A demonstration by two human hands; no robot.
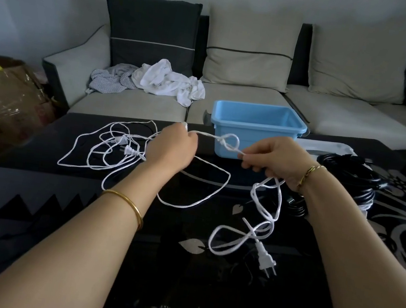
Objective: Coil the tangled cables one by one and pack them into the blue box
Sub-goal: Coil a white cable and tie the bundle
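A white cable (pixel 201 198) sprawls in loose loops over the dark glass table (pixel 36 182). Both hands hold a stretch of it raised above the table, with a knot (pixel 229 142) between them. My left hand (pixel 174 147) grips the cable left of the knot. My right hand (pixel 274 158) pinches it right of the knot, and the rest hangs down to a plug (pixel 266 260) near the front. Another white tangle with two plugs (pixel 127 149) lies at the left. The blue box (pixel 257 127) stands behind the hands, with nothing seen inside.
A coiled black cable (pixel 349 179) lies at the right of the table, beside a white lid or tray (pixel 328 146). Behind the table stands a sofa with cushions and crumpled clothes (pixel 155 79). A cardboard box (pixel 3 99) sits at the far left.
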